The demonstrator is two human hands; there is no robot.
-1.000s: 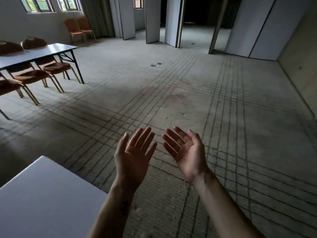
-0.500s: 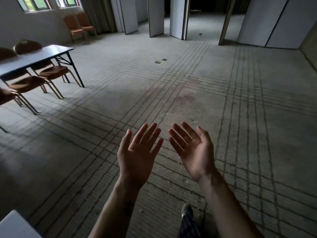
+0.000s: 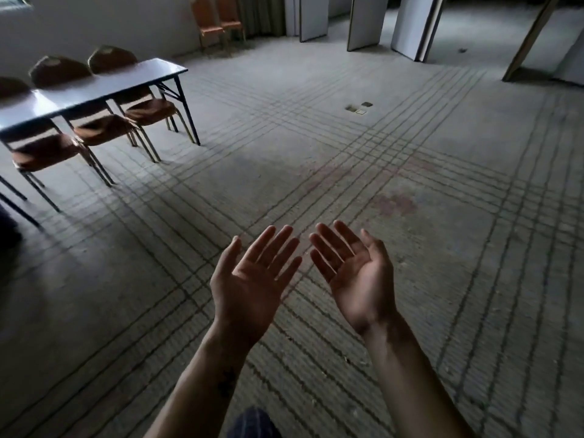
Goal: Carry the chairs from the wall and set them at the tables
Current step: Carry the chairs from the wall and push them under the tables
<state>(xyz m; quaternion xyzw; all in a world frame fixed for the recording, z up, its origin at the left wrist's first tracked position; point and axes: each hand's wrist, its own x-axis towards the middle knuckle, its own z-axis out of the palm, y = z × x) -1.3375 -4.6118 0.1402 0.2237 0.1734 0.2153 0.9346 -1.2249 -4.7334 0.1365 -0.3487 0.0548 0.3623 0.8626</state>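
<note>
Two orange chairs [image 3: 212, 23] stand side by side against the far wall, beside a curtain. A long white folding table [image 3: 94, 85] stands at the left with three brown-seated chairs [image 3: 148, 110] pushed under it. My left hand [image 3: 252, 279] and my right hand [image 3: 354, 270] are held out low in the middle of the view, palms up, fingers straight, holding nothing. Both hands are far from any chair.
Grey carpet with crossing dark lines covers the floor. Floor sockets [image 3: 358, 108] sit in the middle distance. White folding partition panels [image 3: 414, 23] stand at the back, with a slanted wooden post [image 3: 531, 39] at the right. My trouser leg [image 3: 252, 425] shows at the bottom.
The view has turned left and moved forward: the near white table at bottom left has left the frame, and the far table and wall chairs look closer. Both hands stay open, palms up.
</note>
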